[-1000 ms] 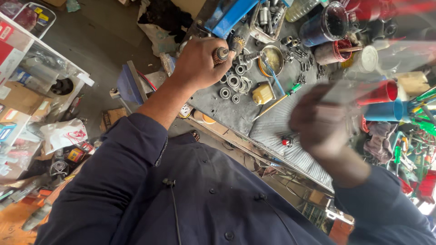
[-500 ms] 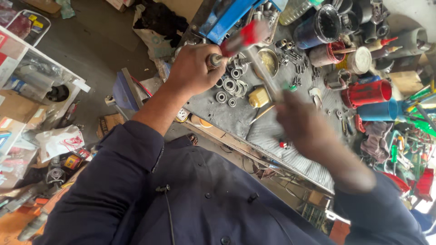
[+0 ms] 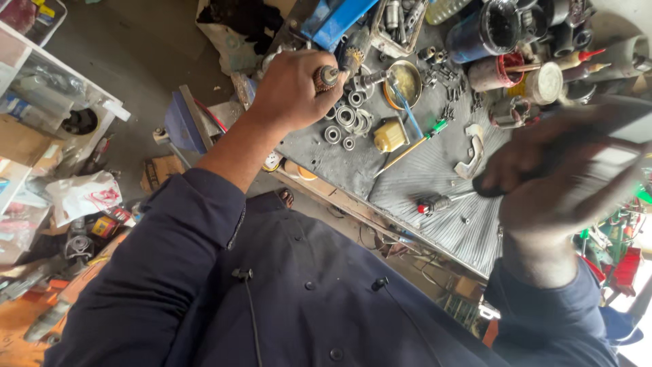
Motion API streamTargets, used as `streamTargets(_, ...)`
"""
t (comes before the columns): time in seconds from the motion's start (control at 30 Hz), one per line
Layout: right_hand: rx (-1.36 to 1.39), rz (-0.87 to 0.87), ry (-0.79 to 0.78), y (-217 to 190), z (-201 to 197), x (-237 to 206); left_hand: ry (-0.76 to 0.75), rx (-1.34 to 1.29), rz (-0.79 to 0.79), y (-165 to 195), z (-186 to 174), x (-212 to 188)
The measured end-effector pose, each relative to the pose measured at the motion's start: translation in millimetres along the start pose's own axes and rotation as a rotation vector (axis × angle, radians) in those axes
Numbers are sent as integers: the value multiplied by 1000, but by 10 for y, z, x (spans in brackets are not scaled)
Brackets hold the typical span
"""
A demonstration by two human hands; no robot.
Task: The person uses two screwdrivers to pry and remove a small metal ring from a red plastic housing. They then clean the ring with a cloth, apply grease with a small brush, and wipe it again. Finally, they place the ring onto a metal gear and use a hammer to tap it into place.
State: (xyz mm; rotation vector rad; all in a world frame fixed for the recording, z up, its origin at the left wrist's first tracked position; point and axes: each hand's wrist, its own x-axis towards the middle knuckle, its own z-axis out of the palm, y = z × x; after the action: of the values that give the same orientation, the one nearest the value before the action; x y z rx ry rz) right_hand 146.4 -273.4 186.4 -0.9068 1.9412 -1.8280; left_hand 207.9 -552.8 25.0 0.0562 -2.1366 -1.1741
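Observation:
My left hand (image 3: 292,88) is closed around a small motor rotor (image 3: 328,76) with a copper end, held over the dark workbench (image 3: 339,170). Just beside it lie several steel bearing rings (image 3: 346,122). My right hand (image 3: 557,177) is blurred, raised above the ribbed grey mat (image 3: 435,177), and grips a dark-handled tool (image 3: 489,185); what kind of tool it is stays unclear. A short red-handled screwdriver (image 3: 435,202) lies on the mat under that hand.
A yellow block (image 3: 389,136), a thin green-tipped screwdriver (image 3: 411,146), a metal bowl (image 3: 406,81), a blue vice-like part (image 3: 333,20) and several paint cans (image 3: 489,30) crowd the bench. Boxes, bags and shelving (image 3: 61,109) fill the floor at left.
My right hand has swung right and closer to the camera, with the dark tool now showing in it. My left hand keeps the rotor at the same spot on the bench.

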Motion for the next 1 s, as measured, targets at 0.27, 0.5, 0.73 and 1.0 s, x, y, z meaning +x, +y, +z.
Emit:
streamTargets(0.27, -400, 500, -146, 541, 215, 1, 25, -84, -1, 39, -50, 9)
streamTargets(0.5, 249, 298, 91, 775, -44, -729, -1, -104, 42, -124, 77, -87)
streamTargets(0.73, 228, 463, 332, 1268, -151, -1325, -19, -164, 40, -215, 140, -203)
streamTargets(1.0, 67, 515, 579, 1541, -451, -1740, -173, -184, 121, -189, 80, -202)
